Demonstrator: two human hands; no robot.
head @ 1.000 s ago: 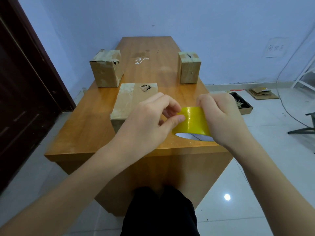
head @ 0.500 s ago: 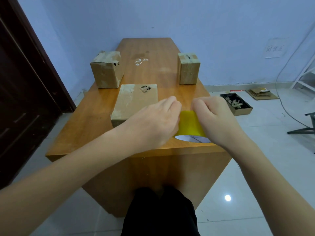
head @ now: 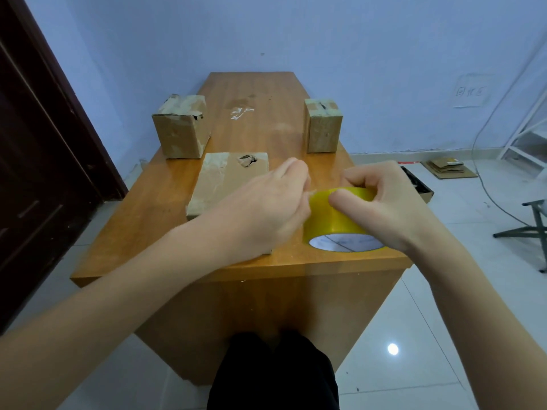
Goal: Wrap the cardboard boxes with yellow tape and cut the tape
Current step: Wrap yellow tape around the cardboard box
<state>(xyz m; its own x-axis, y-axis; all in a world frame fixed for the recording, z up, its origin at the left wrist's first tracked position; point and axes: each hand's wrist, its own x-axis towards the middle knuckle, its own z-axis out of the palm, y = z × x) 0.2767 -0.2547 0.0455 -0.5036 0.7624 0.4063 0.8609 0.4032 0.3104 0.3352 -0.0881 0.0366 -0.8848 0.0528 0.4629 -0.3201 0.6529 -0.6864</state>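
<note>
Pale blue walls, white tiled floor, dark door at the left. Narrow wooden table (head: 148,232) running away from the camera toward the far wall.

On the tabletop, 3 cardboard boxes, well apart from each other: tall battered box (head: 181,125) at the far left edge, small upright box (head: 323,125) at the far right edge, flat box (head: 228,179) lying nearer, left of centre, with a torn hole in its top. Small clear scrap (head: 241,112) on the wood between the 2 far boxes.

Near the front right corner, roll of yellow tape (head: 334,220) held just above the table edge, white core facing down toward the camera.

Right hand (head: 381,202) curled around the roll, thumb pressed across its yellow outer face, fingers over the top.

Left hand (head: 266,208) close against the roll's left side, fingers bunched together at the tape's edge; fingertips blurred, cannot tell whether a loose end is pinched between them.

Both forearms bare, reaching in from the lower corners. Dark trousers (head: 275,374) at the bottom centre.

On the floor at the right: open tray of odd bits (head: 420,187) partly hidden behind the right hand, flattened cardboard (head: 450,168) near the wall, grey cable (head: 485,190) trailing across the tiles, white rack (head: 527,137) and a dark metal stand (head: 529,229) at the frame edge.
</note>
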